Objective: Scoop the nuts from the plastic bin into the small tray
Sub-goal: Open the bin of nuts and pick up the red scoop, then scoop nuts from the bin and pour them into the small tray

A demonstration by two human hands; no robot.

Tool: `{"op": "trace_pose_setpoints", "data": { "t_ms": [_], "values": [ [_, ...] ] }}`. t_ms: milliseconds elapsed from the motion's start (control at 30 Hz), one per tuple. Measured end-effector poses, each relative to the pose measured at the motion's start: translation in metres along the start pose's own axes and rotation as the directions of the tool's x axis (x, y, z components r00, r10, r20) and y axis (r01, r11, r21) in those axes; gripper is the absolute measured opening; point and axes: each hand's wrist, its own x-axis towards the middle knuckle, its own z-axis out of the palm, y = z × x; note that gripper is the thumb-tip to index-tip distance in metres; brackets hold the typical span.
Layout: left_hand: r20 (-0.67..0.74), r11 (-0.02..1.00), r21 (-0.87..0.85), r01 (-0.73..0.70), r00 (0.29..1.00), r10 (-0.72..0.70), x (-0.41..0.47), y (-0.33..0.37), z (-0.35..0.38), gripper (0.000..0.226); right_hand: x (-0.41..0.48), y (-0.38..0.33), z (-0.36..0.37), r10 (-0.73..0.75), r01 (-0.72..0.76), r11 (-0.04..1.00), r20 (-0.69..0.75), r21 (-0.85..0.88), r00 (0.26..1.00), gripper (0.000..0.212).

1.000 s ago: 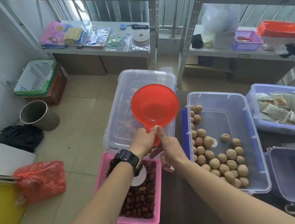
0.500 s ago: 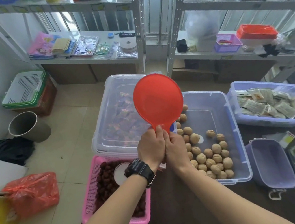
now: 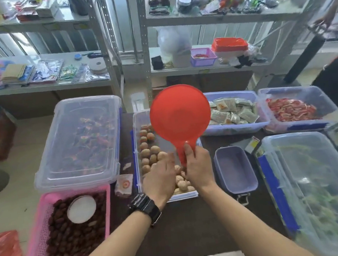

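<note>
At table centre, right hand [image 3: 198,168] grips the handle of the red scoop [image 3: 180,115], fingers curled round it, thumb up along the handle. Scoop held upright, handle down, round bowl facing the camera and raised above the far end of the plastic bin [image 3: 135,145]. Left hand [image 3: 160,180] is just left of the handle, back to the camera, fingers loosely extended and holding nothing; can't tell whether the fingertips touch the handle, as they are blurred. Black watch [image 3: 145,206] on the left wrist.

Nuts [image 3: 147,152] lie in the plastic bin, mostly along its left side and near end, partly hidden under both hands. Small tray [image 3: 234,168], purple, sits on the table [image 3: 189,229] just right of the plastic bin, close to the right hand.

Left of the plastic bin: lidded clear box [image 3: 78,140] with colourful packets inside. In front of that, pink basket [image 3: 108,212] of dark red fruit with a white round lid [image 3: 81,208] on top. Behind the small tray, blue bin [image 3: 235,128] of pale packets; next to it on the right, bin of red packets [image 3: 298,126]. Far right, large clear bin [image 3: 296,144] with greenish contents, blurred. Metal shelves [image 3: 213,19] with assorted goods stand behind the table.
</note>
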Motion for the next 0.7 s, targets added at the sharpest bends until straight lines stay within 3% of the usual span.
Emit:
{"op": "trace_pose_setpoints", "data": {
  "t_ms": [100, 267, 367, 500, 600, 700],
  "values": [
    [0.038, 0.994, 0.008, 0.113, 0.993, -0.113, -0.016, -0.013, 0.024, 0.066, 0.006, 0.012, -0.038, -0.002, 0.002, 1.0, 0.014, -0.022, 1.0, 0.036],
    [0.018, 0.985, 0.089, 0.149, 0.988, -0.151, -0.036, -0.036, 0.044, 0.044, 0.01, 0.032, -0.08, 0.012, -0.016, 1.0, 0.152, 0.025, 0.988, 0.034],
    [-0.053, 0.956, 0.257, 0.141, 0.99, -0.132, -0.039, -0.044, 0.052, 0.033, 0.014, 0.045, -0.082, 0.008, -0.007, 1.0, 0.203, -0.003, 0.979, 0.035],
    [-0.207, 0.872, 0.487, -0.043, 0.965, 0.163, -0.041, -0.048, 0.054, 0.012, 0.023, 0.06, -0.074, 0.024, -0.014, 0.999, 0.248, -0.039, 0.968, 0.035],
    [-0.165, 0.793, 0.589, -0.159, 0.936, 0.31, -0.027, -0.066, 0.054, 0.013, 0.034, 0.069, -0.061, 0.042, -0.019, 0.996, 0.26, -0.091, 0.965, 0.032],
    [-0.111, 0.709, 0.657, -0.256, 0.897, 0.427, -0.012, -0.091, 0.058, 0.03, 0.048, 0.076, -0.043, -0.008, 0.048, 0.986, 0.236, -0.162, 0.972, 0.029]
  ]
}}
